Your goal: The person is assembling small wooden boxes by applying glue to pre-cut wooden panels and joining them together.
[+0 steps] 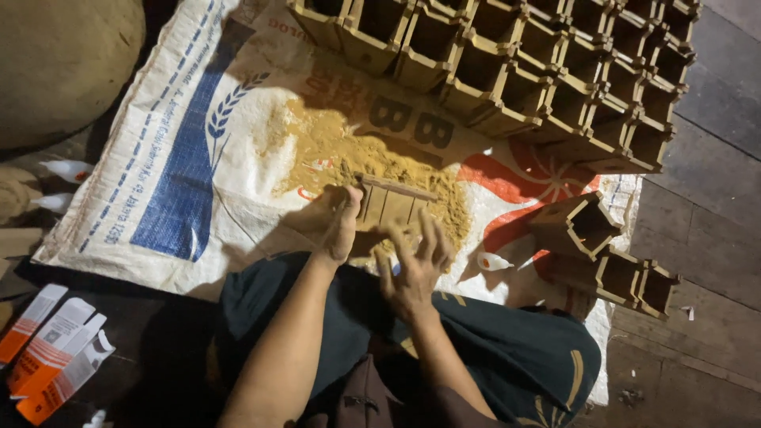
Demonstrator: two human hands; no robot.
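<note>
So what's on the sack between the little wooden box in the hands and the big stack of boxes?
In the head view, a yellowish sawdust pile lies there.

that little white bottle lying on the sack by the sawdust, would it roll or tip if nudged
The small white bottle already lies on its side, so tipping seems moot. It looks rounded and tapered, so it would probably roll in a curve. The woven sack is wrinkled, which may stop it soon. It appears light, likely plastic.
</note>
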